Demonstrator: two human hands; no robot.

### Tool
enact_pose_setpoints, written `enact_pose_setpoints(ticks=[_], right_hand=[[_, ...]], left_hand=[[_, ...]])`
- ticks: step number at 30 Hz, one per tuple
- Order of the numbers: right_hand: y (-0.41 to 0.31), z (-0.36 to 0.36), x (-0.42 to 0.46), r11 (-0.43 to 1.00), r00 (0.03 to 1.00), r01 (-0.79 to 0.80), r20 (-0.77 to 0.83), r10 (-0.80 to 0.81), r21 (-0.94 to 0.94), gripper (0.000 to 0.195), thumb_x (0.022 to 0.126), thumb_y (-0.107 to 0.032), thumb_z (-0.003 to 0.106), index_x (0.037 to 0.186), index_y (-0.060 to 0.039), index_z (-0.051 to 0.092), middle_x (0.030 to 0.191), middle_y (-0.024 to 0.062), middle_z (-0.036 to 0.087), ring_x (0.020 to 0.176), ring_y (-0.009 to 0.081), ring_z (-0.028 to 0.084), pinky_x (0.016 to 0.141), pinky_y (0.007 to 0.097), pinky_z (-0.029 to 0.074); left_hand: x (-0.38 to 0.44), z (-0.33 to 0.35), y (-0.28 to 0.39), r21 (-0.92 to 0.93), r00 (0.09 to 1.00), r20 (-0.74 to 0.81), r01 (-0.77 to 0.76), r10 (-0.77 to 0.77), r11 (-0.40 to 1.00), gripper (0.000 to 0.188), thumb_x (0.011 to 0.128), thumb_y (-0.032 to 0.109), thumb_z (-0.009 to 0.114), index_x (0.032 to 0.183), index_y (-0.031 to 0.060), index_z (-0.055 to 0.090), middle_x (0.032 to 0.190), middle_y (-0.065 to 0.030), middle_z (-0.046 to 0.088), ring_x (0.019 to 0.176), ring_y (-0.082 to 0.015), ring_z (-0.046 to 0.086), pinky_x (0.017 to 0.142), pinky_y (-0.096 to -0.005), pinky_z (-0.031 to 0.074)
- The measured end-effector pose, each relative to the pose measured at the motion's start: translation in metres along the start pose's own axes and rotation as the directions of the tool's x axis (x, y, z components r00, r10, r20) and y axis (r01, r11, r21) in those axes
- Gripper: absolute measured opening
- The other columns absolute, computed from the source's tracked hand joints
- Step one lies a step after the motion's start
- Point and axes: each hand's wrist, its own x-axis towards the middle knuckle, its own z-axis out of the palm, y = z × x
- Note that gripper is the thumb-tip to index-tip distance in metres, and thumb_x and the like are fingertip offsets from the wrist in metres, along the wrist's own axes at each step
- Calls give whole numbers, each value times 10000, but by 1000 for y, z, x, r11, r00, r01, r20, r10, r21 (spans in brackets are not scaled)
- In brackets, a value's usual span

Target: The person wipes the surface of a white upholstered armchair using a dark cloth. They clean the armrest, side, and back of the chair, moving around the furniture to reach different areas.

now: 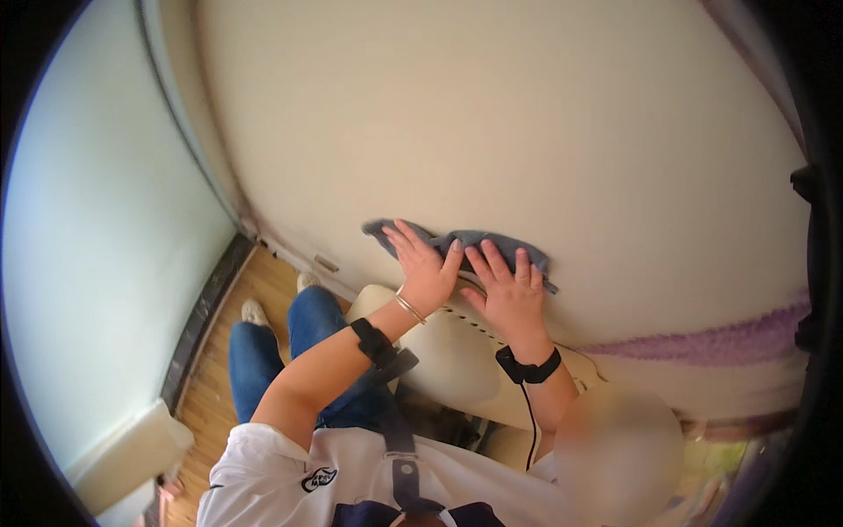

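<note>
A grey-blue cloth (487, 242) lies bunched against a large cream panel (474, 132) in the middle of the view. My left hand (423, 267) rests flat over the cloth's left half, fingers stretched and thumb spread to the right. To its right, my right hand (508, 290) has its spread fingertips on the cloth's right part, with the thumb just off its lower edge. Neither hand's fingers close around the cloth. Bangles circle the left wrist, and black straps are on both forearms, the right one with a black cable.
A cream rounded piece (454, 349) of furniture stands between my arms and the panel. A purple fuzzy strip (711, 336) runs along the right. At left are a pale wall (118, 230), dark skirting (204, 316) and wood floor (214, 388). A blurred pale patch covers the lower right.
</note>
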Motion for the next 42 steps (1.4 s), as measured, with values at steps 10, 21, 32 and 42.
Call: enact_pose_setpoints(ticks=[10, 21, 32, 42], right_hand=[[26, -5, -37, 810, 789, -578, -186, 586, 101, 558, 820, -511, 663, 1265, -186, 581, 1481, 156, 326, 1355, 605, 97, 930, 752, 229], [-14, 31, -63, 418, 374, -718, -197, 906, 556, 771, 880, -405, 592, 1410, 78, 310, 1537, 346, 73, 1347, 661, -43, 999, 781, 75], [105, -29, -74, 443, 282, -822, -422, 862, 357, 808, 788, -502, 685, 1428, -99, 401, 1540, 302, 158, 1335, 660, 86, 966, 802, 124], [-33, 89, -112, 252, 204, -833, -150, 967, 492, 908, 705, -266, 731, 1435, -18, 252, 1531, 340, 35, 1344, 656, 8, 998, 781, 126]], left_hand=[[12, -2, 116, 495, 703, 164, -666, 693, 559, 914, 811, 548, 672, 1428, -38, 339, 1447, -464, 126, 1334, -664, 83, 1016, -719, 201], [4, -7, 102, 642, 424, 418, -763, 803, 69, 614, 844, 533, 603, 1353, 192, 554, 1429, -280, 398, 1255, -509, 381, 1020, -641, 277], [-7, 54, 173, 552, 221, 372, -834, 901, -23, 629, 825, 521, 629, 1385, 267, 497, 1417, -277, 407, 1218, -505, 414, 953, -691, 307], [-13, 28, 46, 358, 82, 724, -893, 684, -272, 538, 803, 415, 680, 1323, 356, 556, 1287, -11, 536, 1109, -236, 505, 971, -504, 368]])
